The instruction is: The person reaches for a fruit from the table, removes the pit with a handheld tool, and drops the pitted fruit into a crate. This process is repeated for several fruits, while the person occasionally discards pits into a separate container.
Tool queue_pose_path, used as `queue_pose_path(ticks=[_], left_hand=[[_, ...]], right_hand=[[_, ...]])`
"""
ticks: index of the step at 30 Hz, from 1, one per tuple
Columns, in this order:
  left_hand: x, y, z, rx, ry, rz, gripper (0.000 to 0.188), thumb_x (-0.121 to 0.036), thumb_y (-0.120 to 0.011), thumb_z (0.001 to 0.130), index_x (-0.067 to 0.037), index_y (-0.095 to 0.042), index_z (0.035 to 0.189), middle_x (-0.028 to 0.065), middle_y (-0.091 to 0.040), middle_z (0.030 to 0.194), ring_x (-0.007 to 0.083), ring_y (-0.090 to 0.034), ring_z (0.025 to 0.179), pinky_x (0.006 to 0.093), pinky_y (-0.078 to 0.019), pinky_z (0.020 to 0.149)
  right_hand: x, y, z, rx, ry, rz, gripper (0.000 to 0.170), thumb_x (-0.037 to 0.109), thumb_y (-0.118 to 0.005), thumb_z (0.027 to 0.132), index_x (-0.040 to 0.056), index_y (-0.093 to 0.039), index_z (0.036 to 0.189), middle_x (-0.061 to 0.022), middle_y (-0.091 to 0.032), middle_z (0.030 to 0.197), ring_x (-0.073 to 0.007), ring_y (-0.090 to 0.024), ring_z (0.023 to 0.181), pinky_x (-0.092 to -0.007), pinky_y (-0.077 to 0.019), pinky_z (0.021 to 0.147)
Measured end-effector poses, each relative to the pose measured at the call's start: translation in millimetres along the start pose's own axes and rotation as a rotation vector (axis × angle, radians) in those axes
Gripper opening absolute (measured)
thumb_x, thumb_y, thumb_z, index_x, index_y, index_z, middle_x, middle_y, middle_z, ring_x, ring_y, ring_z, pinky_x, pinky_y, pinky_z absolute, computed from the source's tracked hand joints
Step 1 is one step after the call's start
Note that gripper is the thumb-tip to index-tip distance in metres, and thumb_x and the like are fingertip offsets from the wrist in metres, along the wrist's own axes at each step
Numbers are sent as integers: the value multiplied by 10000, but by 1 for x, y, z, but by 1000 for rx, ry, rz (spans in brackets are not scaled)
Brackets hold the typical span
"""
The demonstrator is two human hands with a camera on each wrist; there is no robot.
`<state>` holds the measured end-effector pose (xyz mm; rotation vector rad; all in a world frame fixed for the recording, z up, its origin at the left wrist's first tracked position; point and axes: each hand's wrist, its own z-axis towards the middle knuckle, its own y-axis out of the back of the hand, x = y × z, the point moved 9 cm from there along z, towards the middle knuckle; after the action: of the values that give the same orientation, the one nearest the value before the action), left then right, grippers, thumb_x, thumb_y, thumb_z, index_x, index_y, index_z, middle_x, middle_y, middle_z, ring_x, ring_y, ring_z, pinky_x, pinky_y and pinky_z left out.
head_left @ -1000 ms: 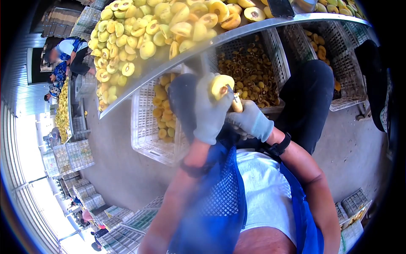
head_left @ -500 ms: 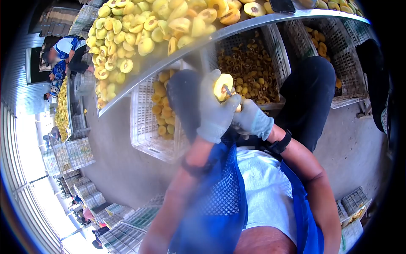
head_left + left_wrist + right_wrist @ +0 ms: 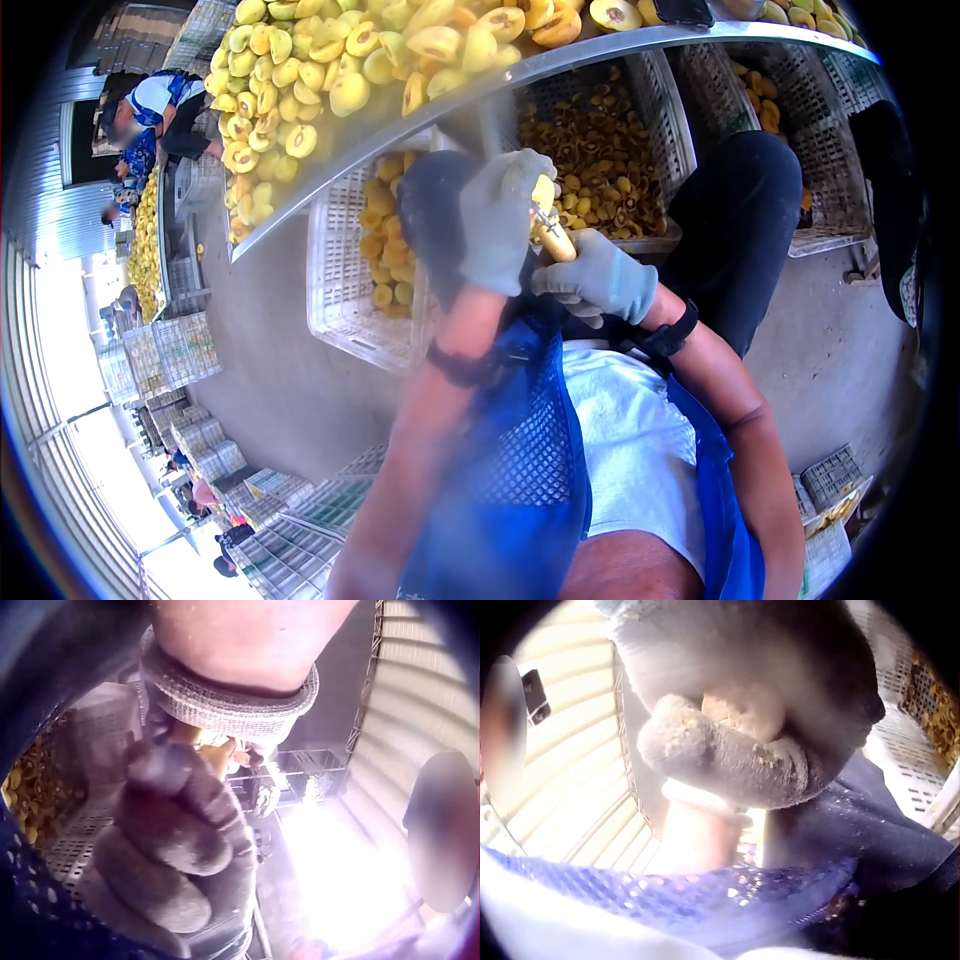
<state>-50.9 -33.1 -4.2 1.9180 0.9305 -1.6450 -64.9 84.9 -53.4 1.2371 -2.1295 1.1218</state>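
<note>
Near the silver metal-edged worktop [image 3: 600,48], yellow fruit [image 3: 544,190] is gripped by the left hand [image 3: 497,225], a tan-handled tool [image 3: 556,241] by the right hand [image 3: 605,278].

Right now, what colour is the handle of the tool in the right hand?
The tool handle is yellowish tan; it shows best in the head view.

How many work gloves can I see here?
2: the left glove, gripping a cut fruit, and the right glove, holding a pale-handled tool. Any farther off may be hidden or too small to tell.
</note>
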Motion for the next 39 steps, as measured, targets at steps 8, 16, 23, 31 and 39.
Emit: queue_pose_path(ticks=[8,16,23,31,39], left_hand=[[5,-6,1,35,12,125,198,-103,-552,949,20,-707,954,84,-702,893,164,-692,751,269,-539,651],[9,-18,3,315,-13,-31,377,-320,-517,998,9,-683,918,114,-677,837,162,-654,681,272,-534,623],[12,-19,5,257,51,-154,390,-336,-528,1006,10,-679,909,117,-688,830,167,-659,685,283,-533,618],[8,2,11,146,132,319,314,-265,-635,964,32,-738,957,75,-726,823,124,-661,731,252,-516,671],[3,28,6,-83,-42,342,239,-229,-686,917,-11,-753,988,107,-728,867,169,-673,804,285,-518,762]], right_hand=[[-8,5,-1,21,-68,-81,142,82,-701,871,-29,-613,883,10,-477,555,-84,-435,362,-246,-319,305],[-17,-8,1,239,-90,159,147,101,-692,873,-11,-637,794,13,-466,542,-94,-422,362,-253,-291,321],[-16,2,5,157,-32,73,135,110,-696,867,-19,-662,856,-9,-513,570,-95,-467,372,-258,-309,311],[22,20,9,-344,415,-824,213,201,-675,894,27,-698,1016,-180,-699,758,-319,-695,698,-437,-527,672],[27,24,12,-502,310,-1103,233,298,-628,911,69,-672,910,-208,-691,786,-419,-674,767,-501,-535,709]])
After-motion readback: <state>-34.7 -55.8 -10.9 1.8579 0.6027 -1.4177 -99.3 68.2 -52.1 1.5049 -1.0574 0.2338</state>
